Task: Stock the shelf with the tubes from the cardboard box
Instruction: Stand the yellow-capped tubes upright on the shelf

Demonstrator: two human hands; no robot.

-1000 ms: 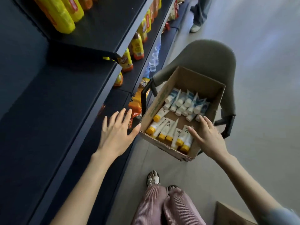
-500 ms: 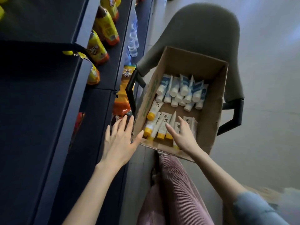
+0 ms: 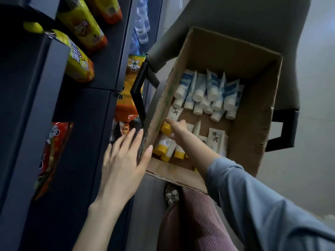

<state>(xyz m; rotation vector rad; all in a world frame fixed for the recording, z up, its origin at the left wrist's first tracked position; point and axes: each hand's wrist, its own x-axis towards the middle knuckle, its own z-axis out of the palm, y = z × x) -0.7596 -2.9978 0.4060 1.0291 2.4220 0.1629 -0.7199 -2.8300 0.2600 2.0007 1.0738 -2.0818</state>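
An open cardboard box (image 3: pixel 253 134) sits on a grey chair. White tubes with blue print (image 3: pixel 208 93) lie in its far half, and white tubes with yellow caps (image 3: pixel 216 140) fill its near half. My right hand (image 3: pixel 178 128) reaches into the box at its left wall, and its fingers close around a yellow-capped tube (image 3: pixel 171 118) there. My left hand (image 3: pixel 125 160) is spread flat, fingers straight, against the outside of the box's left wall. The dark shelf (image 3: pixel 76 160) stands to the left.
Yellow, orange and red snack bags (image 3: pixel 79 60) hang or lie on the dark shelves at the left, with clear bottles (image 3: pixel 141 24) further back. The grey chair (image 3: pixel 235 20) has black armrests on both sides of the box. My striped trouser leg (image 3: pixel 195 223) is below the box.
My head moved closer to the box. My right hand slid from the near right tubes across to the left wall and closed on a yellow-capped tube. My left hand came against the box side.
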